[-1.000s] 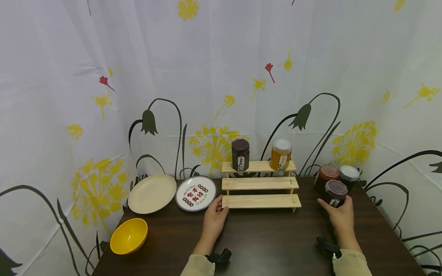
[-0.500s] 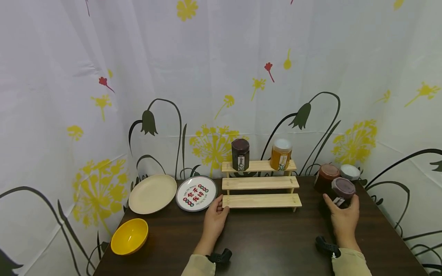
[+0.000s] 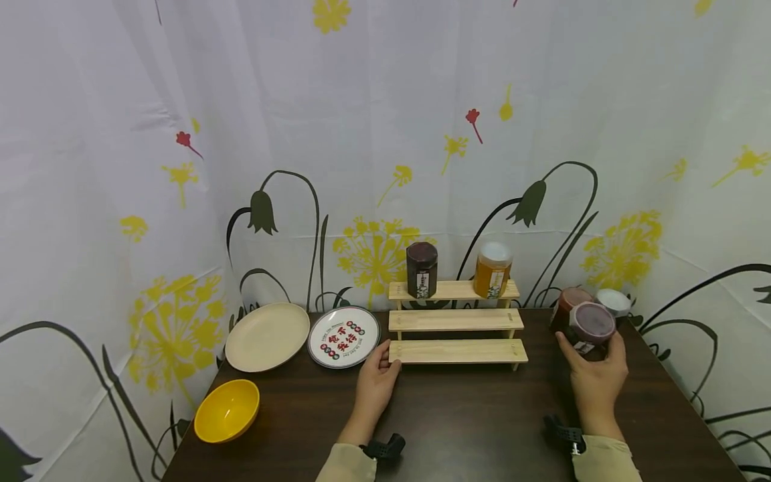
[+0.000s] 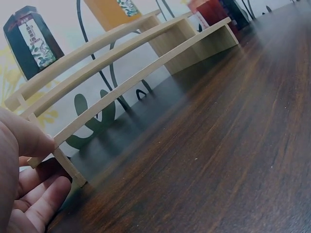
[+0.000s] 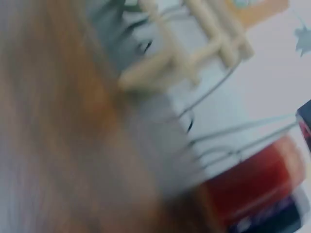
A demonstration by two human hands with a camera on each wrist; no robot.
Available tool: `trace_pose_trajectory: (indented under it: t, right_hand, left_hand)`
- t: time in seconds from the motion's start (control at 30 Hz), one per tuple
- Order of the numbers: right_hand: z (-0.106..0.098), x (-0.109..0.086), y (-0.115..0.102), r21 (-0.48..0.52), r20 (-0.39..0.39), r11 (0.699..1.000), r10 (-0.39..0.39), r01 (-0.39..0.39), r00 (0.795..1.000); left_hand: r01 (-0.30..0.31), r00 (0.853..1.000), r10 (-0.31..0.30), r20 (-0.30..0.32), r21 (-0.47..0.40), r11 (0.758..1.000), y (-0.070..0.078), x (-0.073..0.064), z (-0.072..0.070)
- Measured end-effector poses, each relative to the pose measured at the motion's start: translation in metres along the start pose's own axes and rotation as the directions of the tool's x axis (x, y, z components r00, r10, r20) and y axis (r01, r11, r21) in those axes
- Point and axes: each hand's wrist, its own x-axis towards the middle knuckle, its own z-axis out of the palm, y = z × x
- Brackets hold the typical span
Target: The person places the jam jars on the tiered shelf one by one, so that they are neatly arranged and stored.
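Observation:
My right hand (image 3: 598, 385) grips a dark jar with a purple lid (image 3: 592, 323), its fingers and thumb around the sides. The jar looks slightly raised and partly covers a red jar (image 3: 572, 299) and a white-lidded jar (image 3: 614, 301). At the left end of a three-tier wooden rack (image 3: 458, 350), my left hand (image 3: 376, 381) pinches the lowest shelf. In the left wrist view the thumb lies against that shelf end, with fingers curled below it. A dark jar (image 3: 421, 270) and an amber jar (image 3: 492, 270) stand on the top shelf. The right wrist view is blurred.
Left of the rack lie a round white plate with red print (image 3: 344, 337) and a cream oval plate (image 3: 268, 337). A yellow bowl (image 3: 227, 411) sits nearer the left edge of the dark wooden table (image 3: 470, 422). A flowered curtain (image 3: 361, 134) hangs behind.
The purple-lidded jar in my right hand first shifts right, then rises and tilts a little, now overlapping the jars behind it. My left hand stays at the rack.

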Motion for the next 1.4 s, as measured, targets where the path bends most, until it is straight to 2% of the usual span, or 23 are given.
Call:
trace_pose_trajectory:
  t: [0.17, 0.4, 0.67, 0.73, 0.87, 0.97, 1.13, 1.2, 1.4]
  right_hand:
    - [0.010, 0.004, -0.028, 0.007, 0.022, 1.000, 0.008, -0.008, 1.000]
    - [0.023, 0.000, -0.072, -0.004, 0.120, 0.998, 0.070, -0.070, 0.990]
    - [0.048, -0.018, -0.109, 0.121, 0.284, 0.989, 0.046, -0.083, 0.958]
    - [0.057, -0.022, -0.113, 0.118, 0.313, 0.989, 0.049, -0.090, 0.948]
    - [0.079, -0.027, -0.117, 0.096, 0.367, 0.995, -0.001, -0.037, 0.930]
    - [0.098, -0.032, -0.116, 0.094, 0.425, 0.996, -0.035, -0.005, 0.905]
    - [0.124, -0.046, -0.111, 0.103, 0.501, 0.994, -0.030, -0.025, 0.865]
    - [0.131, -0.050, -0.108, 0.109, 0.512, 0.994, -0.029, -0.031, 0.858]
    - [0.147, -0.057, -0.104, 0.119, 0.514, 0.991, -0.014, -0.056, 0.858]
  left_hand:
    - [-0.007, 1.000, 0.007, -0.002, -0.007, 1.000, -0.001, 0.000, -0.001]
    - [0.008, 1.000, -0.008, 0.006, -0.026, 1.000, -0.001, 0.000, -0.001]
    - [0.020, 1.000, -0.020, 0.014, -0.020, 1.000, 0.002, 0.001, -0.002]
    - [0.022, 1.000, -0.022, 0.017, -0.016, 1.000, 0.001, 0.000, -0.002]
    - [0.005, 1.000, -0.004, 0.017, -0.014, 1.000, -0.001, 0.000, -0.002]
    - [-0.015, 1.000, 0.015, 0.005, -0.024, 1.000, -0.002, 0.000, -0.003]
    - [-0.001, 1.000, 0.001, 0.008, -0.018, 1.000, -0.001, -0.001, -0.004]
    - [0.012, 1.000, -0.012, 0.008, -0.012, 1.000, -0.001, -0.001, -0.003]
    - [0.014, 1.000, -0.014, -0.001, -0.010, 1.000, 0.000, 0.001, -0.002]
